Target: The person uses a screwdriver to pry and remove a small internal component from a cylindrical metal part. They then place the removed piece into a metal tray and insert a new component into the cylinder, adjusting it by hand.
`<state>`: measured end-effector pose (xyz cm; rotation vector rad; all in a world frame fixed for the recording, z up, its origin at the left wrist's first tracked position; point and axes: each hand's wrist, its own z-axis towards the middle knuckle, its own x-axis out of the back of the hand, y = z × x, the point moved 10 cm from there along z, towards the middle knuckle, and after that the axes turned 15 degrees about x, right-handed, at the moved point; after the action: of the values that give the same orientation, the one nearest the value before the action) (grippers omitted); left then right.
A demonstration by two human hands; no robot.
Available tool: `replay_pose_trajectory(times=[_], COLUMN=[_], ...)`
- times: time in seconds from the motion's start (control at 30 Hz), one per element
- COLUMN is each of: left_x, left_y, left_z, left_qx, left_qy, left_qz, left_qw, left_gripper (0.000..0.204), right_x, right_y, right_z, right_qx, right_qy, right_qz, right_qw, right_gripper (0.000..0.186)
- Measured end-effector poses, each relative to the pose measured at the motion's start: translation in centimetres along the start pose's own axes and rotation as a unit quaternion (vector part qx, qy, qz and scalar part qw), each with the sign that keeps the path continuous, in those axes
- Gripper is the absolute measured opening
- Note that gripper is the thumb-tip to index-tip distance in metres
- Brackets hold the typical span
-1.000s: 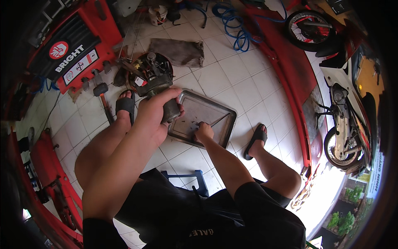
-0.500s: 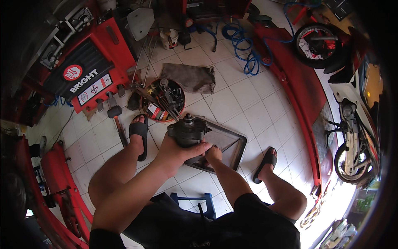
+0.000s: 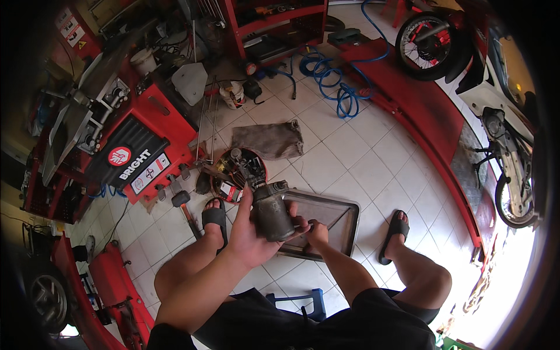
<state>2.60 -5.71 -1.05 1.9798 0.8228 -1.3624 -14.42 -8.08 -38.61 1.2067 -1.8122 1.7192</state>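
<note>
My left hand (image 3: 246, 240) is wrapped round a dark, greasy starter motor (image 3: 273, 216), a metal cylinder with a wider head at its far end. The fingertips show past its right side. Just to the right, my right hand (image 3: 318, 234) is closed, its fingers curled near the motor. What it grips, if anything, is hidden. Below both hands a shallow metal tray (image 3: 341, 201) lies on the floor. Beyond the motor stands a round red tub (image 3: 263, 169) full of tools and parts.
A hammer (image 3: 185, 208) lies by my left foot. A grey cloth (image 3: 265, 140) and coiled blue hose (image 3: 347, 96) are farther off. A red machine (image 3: 157, 128) stands at left, a red lift ramp (image 3: 420, 111) and motorcycle (image 3: 496, 134) at right. A blue stool (image 3: 318, 303) is beneath me.
The starter motor has been tilted in my left hand: its toothed shaft end no longer points up at me, and its cylindrical side now shows. The view has shifted.
</note>
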Motion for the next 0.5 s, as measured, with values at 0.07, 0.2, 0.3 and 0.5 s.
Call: replay_pose_trajectory(times=[0.07, 0.2, 0.3, 0.5], left_x=[0.0, -0.6, 0.2, -0.4], left_y=[0.0, -0.2, -0.3, -1.8], left_z=[0.3, 1.2, -0.1, -0.1], left_qx=[-0.001, -0.021, -0.083, -0.098], left_qy=[-0.005, 0.004, 0.091, 0.144], left_qz=[-0.013, -0.023, -0.069, -0.061], left_qw=[1.000, 1.000, 0.990, 0.983], left_gripper=[0.072, 0.070, 0.067, 0.062], right_x=[2.4, 9.0, 17.2, 32.3], right_y=[-0.1, -0.4, -6.2, -21.5], right_z=[-0.2, 1.3, 1.2, -4.9], right_qx=[0.004, 0.011, 0.043, 0.159], right_qy=[0.055, 0.082, 0.055, 0.031], right_qz=[0.087, 0.294, 0.403, 0.485], right_qw=[0.995, 0.952, 0.913, 0.859], right_gripper=[0.036, 0.033, 0.034, 0.032])
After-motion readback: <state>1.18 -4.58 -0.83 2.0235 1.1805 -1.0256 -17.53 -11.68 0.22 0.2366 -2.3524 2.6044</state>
